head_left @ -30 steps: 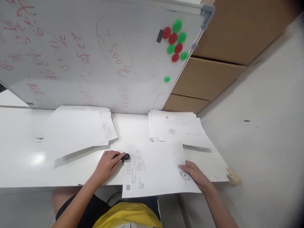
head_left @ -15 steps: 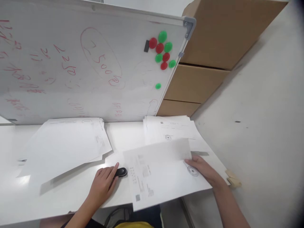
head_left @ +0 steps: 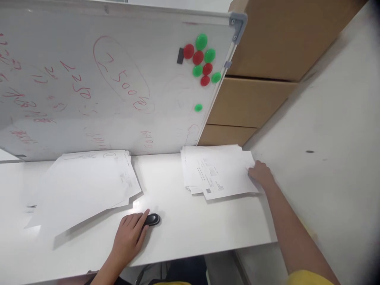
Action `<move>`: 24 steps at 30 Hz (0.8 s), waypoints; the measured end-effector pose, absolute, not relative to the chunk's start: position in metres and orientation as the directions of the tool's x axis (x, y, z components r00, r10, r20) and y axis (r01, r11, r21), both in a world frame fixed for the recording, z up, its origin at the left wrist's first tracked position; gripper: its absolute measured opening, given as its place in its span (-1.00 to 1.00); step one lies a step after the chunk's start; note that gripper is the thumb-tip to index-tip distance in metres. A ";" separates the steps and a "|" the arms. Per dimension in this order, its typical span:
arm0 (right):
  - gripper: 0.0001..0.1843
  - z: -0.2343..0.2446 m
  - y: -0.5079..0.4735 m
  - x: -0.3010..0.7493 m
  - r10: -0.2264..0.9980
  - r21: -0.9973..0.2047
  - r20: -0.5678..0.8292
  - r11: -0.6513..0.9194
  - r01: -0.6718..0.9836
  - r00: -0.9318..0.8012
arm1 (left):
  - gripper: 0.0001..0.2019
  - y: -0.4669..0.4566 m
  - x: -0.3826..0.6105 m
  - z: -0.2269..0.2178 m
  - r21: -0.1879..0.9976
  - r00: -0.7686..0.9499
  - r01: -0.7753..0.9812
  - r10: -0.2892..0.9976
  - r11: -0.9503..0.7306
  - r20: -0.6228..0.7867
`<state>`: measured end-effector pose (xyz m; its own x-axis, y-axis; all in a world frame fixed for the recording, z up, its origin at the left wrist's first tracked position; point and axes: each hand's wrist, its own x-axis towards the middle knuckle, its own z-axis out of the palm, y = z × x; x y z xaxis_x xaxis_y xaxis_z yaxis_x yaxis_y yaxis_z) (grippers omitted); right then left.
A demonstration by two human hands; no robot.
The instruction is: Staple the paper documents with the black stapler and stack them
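My left hand [head_left: 130, 234] rests on the white table, its fingers wrapped round a black stapler [head_left: 152, 219]. Only the rounded front end of the stapler shows. At the right, my right hand [head_left: 261, 174] pinches the right edge of a printed sheet of paper [head_left: 231, 184]. The sheet lies slightly askew over the right paper stack [head_left: 190, 168], sticking out past its front and right side. Small print and a square code show on the sheet.
A larger, fanned paper stack [head_left: 89, 186] lies at the left of the table [head_left: 184, 229]. Behind stands a whiteboard [head_left: 166, 91] with red writing and round red and green magnets [head_left: 198, 57]. Cardboard boxes [head_left: 252, 101] are piled beside the wall [head_left: 335, 158] at right.
My right hand has carried the printed sheet away from the table's front edge, back and right onto the right stack. My left hand stays on the stapler.
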<state>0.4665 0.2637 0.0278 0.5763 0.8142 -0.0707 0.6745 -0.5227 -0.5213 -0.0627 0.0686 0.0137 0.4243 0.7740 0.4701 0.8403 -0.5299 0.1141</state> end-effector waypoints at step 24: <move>-0.50 0.042 0.174 0.413 0.729 -0.598 0.247 -0.403 0.693 0.638 | -0.49 0.077 -0.149 0.036 0.032 0.202 0.967 0.832 -0.255 0.517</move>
<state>0.4125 0.1740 0.0418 0.6379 0.7295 0.2470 0.6927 -0.4032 -0.5981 -0.1492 0.0768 0.0365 0.2022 0.8317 0.5170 0.9665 -0.2547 0.0318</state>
